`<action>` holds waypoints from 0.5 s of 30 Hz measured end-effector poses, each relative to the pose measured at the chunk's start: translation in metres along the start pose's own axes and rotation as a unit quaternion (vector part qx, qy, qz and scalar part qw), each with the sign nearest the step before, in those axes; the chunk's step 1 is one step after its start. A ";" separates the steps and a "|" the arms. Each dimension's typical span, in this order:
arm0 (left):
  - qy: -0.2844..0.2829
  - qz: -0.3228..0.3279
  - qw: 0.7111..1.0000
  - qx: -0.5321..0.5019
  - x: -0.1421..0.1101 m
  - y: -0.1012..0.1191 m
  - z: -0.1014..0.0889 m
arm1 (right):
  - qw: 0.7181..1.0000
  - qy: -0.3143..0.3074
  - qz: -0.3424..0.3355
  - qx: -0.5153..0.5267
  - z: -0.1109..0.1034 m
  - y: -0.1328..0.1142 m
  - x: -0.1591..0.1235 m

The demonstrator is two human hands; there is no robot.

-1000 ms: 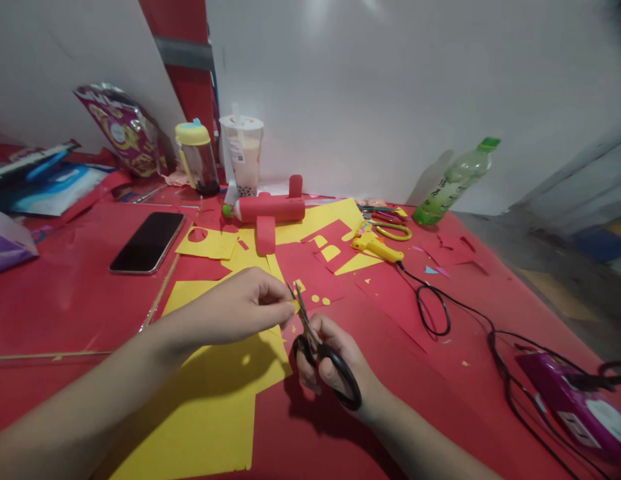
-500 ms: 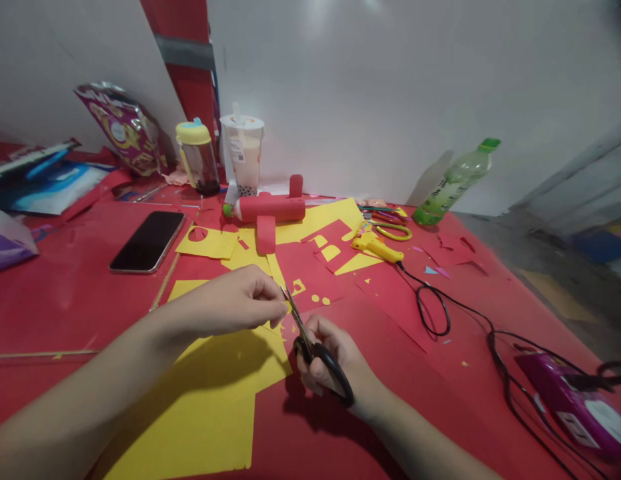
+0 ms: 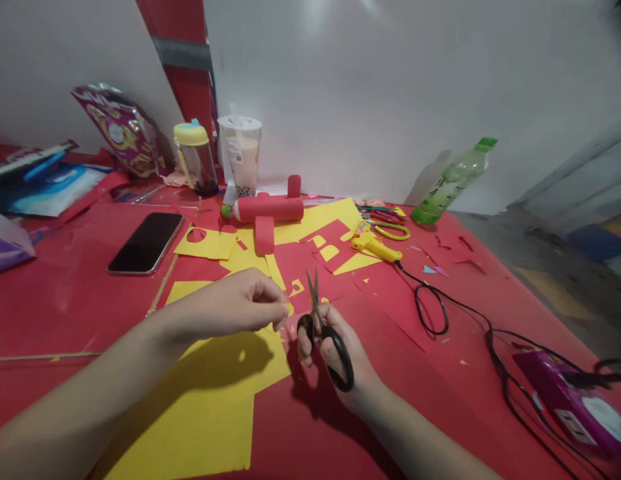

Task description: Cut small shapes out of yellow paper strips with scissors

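My right hand [image 3: 335, 357] grips black-handled scissors [image 3: 323, 327], blades pointing up and away, slightly parted, just clear of my left fingertips. My left hand [image 3: 235, 307] is pinched shut on a tiny yellow paper scrap [image 3: 289, 309] near the blades. Both hands hover over a large yellow paper sheet [image 3: 205, 413] lying on the red table [image 3: 65, 300]. Small yellow cut-outs [image 3: 296, 288] lie just beyond the hands.
A black phone [image 3: 146, 243] lies at the left. A red paper-roll model [image 3: 265, 210], two drink cups [image 3: 241, 155], a green bottle [image 3: 450, 181], a yellow glue gun [image 3: 375, 247] with black cord [image 3: 433, 310], yellow-handled scissors [image 3: 393, 231] and a purple device [image 3: 575, 400] surround the work spot.
The scissors have swung from touching the yellow scrap to pointing upright, a little to the right. My left hand stayed nearly in place, still pinching.
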State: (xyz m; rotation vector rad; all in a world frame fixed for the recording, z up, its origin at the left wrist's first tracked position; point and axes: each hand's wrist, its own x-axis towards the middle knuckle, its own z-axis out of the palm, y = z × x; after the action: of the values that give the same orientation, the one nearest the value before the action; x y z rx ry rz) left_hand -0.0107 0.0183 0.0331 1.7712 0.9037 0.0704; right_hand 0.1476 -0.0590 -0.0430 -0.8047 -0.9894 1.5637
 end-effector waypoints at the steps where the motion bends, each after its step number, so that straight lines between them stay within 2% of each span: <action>1: -0.002 0.002 1.000 0.006 0.000 0.000 0.000 | 1.000 0.001 -0.005 0.006 0.000 0.000 0.000; 5: -0.005 0.033 0.998 0.050 0.003 -0.001 0.004 | 0.999 0.038 -0.015 -0.005 0.001 -0.001 0.001; 9: -0.037 0.061 0.992 0.101 0.007 -0.003 0.011 | 0.995 0.086 -0.015 -0.039 0.002 -0.003 0.000; 15: -0.056 0.090 0.988 0.114 0.010 -0.007 0.019 | 0.993 0.101 -0.003 -0.061 0.003 -0.004 0.001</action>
State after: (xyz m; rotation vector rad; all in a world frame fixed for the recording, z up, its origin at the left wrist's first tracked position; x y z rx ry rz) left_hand 0.0015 0.0099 0.0155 2.0451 0.6894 -0.0171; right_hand 0.1469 -0.0582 -0.0379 -1.0228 -0.9440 1.3956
